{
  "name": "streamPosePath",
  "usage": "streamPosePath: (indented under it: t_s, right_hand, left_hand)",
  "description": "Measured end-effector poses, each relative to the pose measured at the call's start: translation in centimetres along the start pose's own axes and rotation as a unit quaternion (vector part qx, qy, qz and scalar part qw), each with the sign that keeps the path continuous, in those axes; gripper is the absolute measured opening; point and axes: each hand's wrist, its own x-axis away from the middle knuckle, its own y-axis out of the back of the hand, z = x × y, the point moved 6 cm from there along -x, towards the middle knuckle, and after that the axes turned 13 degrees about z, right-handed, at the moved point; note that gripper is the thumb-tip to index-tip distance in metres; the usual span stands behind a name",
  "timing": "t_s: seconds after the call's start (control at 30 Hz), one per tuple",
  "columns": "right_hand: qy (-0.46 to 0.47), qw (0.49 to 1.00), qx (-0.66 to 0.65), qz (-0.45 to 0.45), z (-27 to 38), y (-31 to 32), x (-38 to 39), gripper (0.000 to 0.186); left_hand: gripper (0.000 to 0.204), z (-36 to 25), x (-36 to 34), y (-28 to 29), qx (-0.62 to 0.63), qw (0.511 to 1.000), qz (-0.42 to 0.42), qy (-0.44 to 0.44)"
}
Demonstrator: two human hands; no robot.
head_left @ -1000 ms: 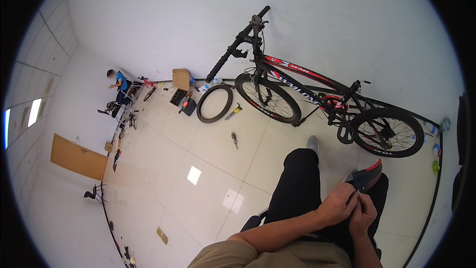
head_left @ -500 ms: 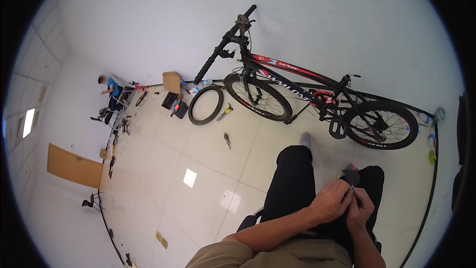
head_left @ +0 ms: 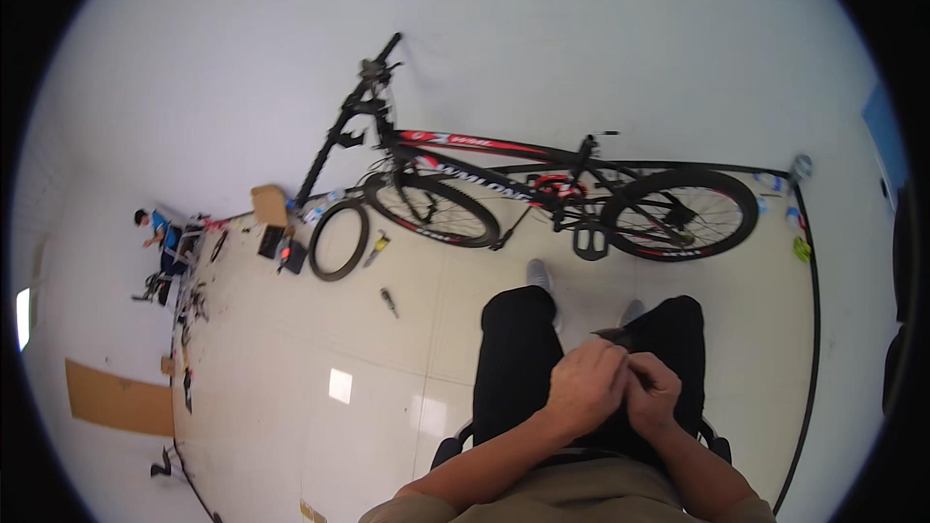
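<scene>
My left hand (head_left: pixel 588 387) is closed, fingers bent round a dark flat piece (head_left: pixel 612 336) that is mostly hidden behind my fingers above my lap. My right hand (head_left: pixel 652 390) is pinched on the same piece, just beside the left one; what exactly lies between my fingertips cannot be made out. Both forearms rise from the lower edge. Under them are my dark trousered legs (head_left: pixel 511 324), with grey shoes on the tiles.
A black and red bicycle (head_left: pixel 494 174) leans by the white wall. Nearby lie a loose tire (head_left: pixel 332 271), a yellow tool (head_left: pixel 377 249), a darker tool (head_left: pixel 388 300), boxes (head_left: pixel 269 203) and bottles. A person in blue (head_left: pixel 163 238) sits at the far left, above a wooden door (head_left: pixel 116 395).
The view has turned, so the bicycle and my legs appear further left. The held piece has tilted down; its red edge, visible earlier, is now out of sight behind my hands.
</scene>
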Motion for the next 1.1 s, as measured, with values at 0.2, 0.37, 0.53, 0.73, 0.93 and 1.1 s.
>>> streamPosePath:
  t_s: [0.2,0.37,0.53,0.73,0.93,1.1]
  right_hand:
    - [0.024,0.999,0.024,-0.025,0.1,1.3,-0.3,0.011]
    - [0.026,0.999,-0.013,-0.026,-0.2,1.5,0.3,0.016]
    - [0.024,0.999,-0.021,-0.005,-0.6,0.5,0.7,0.017]
    - [0.043,0.999,-0.006,-0.019,-0.8,0.0,0.9,0.017]
    - [0.038,0.999,-0.020,-0.027,-0.8,0.1,0.8,0.018]
    - [0.045,0.998,-0.037,-0.025,-0.4,0.3,0.8,0.016]
  left_hand:
    - [0.018,-0.3,-0.7,-0.6,0.028,0.998,0.053,0.019]
    - [0.020,0.4,0.5,-1.9,0.079,0.995,0.059,0.018]
    - [0.012,0.4,1.0,-1.5,0.025,0.995,0.087,0.034]
    - [0.014,0.5,0.6,-1.8,-0.087,0.984,0.135,0.074]
    - [0.013,1.2,0.7,-1.8,-0.096,0.980,0.144,0.094]
    - [0.011,0.6,1.0,-1.7,-0.003,0.986,0.140,0.092]
